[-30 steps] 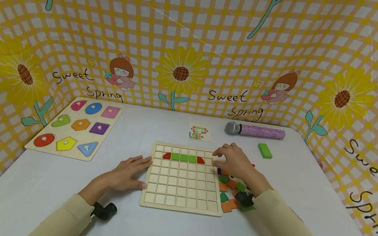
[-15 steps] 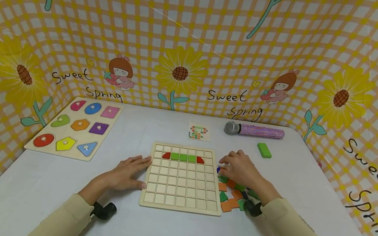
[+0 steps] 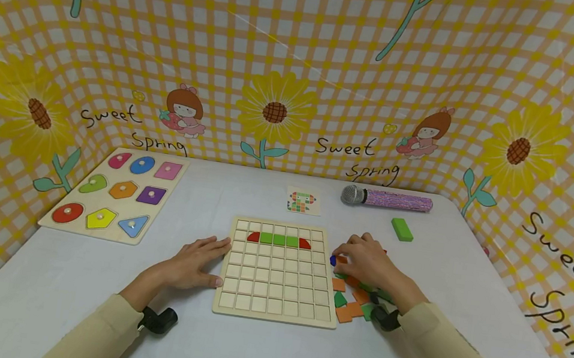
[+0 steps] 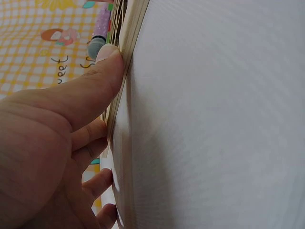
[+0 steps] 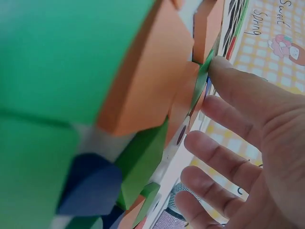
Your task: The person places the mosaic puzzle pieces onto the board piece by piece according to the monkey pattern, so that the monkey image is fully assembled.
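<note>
A pale wooden grid board [image 3: 277,274] lies mid-table, with red rounded pieces [image 3: 254,237] at both ends of a row of green squares [image 3: 279,240]. My left hand [image 3: 195,264] rests against its left edge, thumb and fingers spread along the wood; in the left wrist view the thumb [image 4: 107,62] presses the rim. At the board's right side my right hand [image 3: 366,261] reaches into a heap of loose pieces [image 3: 351,311]. Its fingertips are right at a blue piece [image 3: 333,261] and an orange piece [image 3: 342,260]. In the right wrist view its fingers [image 5: 214,150] are loosely bent and spread.
A pattern card [image 3: 303,201] lies behind the board. Farther right are a microphone [image 3: 388,199] with a purple sparkly handle and a green block [image 3: 402,230]. A knobbed shape puzzle [image 3: 116,196] stands at the back left, and a checked cloth wall surrounds the table.
My right hand has drawn back from the board's upper right corner and lowered to the loose pieces. The left hand and the board stay put.
</note>
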### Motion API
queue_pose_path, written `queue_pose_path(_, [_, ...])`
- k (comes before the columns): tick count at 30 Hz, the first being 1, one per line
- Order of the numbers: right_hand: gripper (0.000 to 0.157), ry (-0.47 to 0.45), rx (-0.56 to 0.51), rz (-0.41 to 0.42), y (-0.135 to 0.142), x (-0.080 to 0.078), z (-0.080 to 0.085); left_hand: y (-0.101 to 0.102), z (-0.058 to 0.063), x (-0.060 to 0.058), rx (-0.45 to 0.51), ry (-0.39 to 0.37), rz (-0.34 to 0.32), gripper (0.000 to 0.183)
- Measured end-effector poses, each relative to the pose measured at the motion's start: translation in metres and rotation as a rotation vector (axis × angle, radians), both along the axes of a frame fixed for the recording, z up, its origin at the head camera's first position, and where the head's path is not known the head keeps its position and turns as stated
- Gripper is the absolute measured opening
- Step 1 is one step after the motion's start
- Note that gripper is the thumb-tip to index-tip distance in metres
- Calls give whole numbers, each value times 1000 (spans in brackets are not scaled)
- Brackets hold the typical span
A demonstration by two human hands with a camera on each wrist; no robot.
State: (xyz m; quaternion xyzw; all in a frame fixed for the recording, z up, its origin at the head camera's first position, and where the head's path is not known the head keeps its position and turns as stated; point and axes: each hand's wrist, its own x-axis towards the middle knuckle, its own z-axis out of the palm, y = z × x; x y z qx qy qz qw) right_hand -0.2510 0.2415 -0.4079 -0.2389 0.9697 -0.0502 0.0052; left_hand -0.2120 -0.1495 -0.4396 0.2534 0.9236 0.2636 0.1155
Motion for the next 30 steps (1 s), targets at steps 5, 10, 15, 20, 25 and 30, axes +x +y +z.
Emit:
queue_pose_path(5, [34, -24, -13, -16, 8, 4, 0, 0, 2, 1, -1, 3, 4, 77])
queue_pose_path(10, [35, -32, -29, -40, 17, 7, -1, 1, 2, 1, -4, -1, 6, 77])
queue_pose_path(15, [32, -3, -41, -35, 18, 8, 0, 0, 2, 1, -7, -5, 11, 78])
queue_pose_path(20, [29, 27, -25, -35, 9, 8, 0, 1, 1, 1, 1, -6, 9, 77])
queue_pose_path(25, [26, 45, -4, -46, 1, 7, -1, 1, 1, 1, 2, -6, 6, 77])
queue_pose_path(30, [25, 65, -14, -14, -4, 5, -1, 0, 2, 1, -2, -3, 5, 77])
